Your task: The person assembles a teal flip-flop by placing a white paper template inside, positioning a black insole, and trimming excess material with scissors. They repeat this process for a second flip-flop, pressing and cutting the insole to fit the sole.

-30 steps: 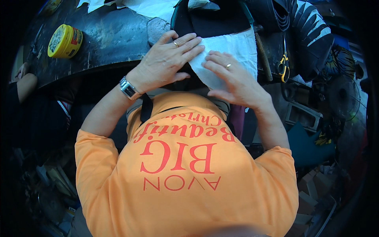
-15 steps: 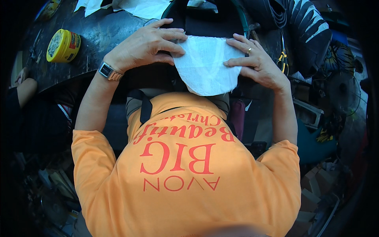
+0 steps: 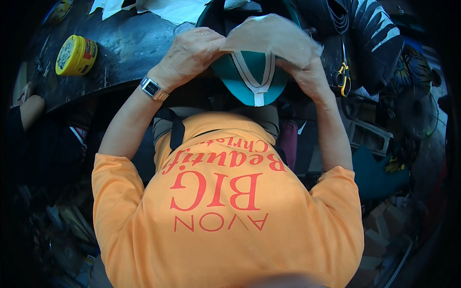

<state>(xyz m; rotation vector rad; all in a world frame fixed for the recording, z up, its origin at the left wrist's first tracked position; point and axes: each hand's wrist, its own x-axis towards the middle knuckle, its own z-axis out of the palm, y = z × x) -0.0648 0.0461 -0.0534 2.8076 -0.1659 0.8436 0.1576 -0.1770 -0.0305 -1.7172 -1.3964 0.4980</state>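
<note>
Honestly, the bit that makes me nervous is the pale cloth [image 3: 269,38]. It's up off the near end of the green piece [image 3: 223,72] and bowed between two hands, so if one side gets pulled harder than the other I reckon it could go down crooked or wrinkled. A slack middle might also fold under itself and bunch up over the white V-shaped trim [image 3: 259,91] on the green piece.

As for where it is: the cloth spans the gap between the hands, arching above the green piece and hiding part of it. The left hand [image 3: 194,50], just left of the green piece, has the cloth's left corner pinched in its fingers. The right hand [image 3: 307,72], on the green piece's right, looks to be gripping the other end, but cloth and blur cover most of those fingers.

Yellow tub [image 3: 77,55] is well off to the left of the green piece; yellow-handled scissors [image 3: 344,79] sit to its right, past the right hand.
</note>
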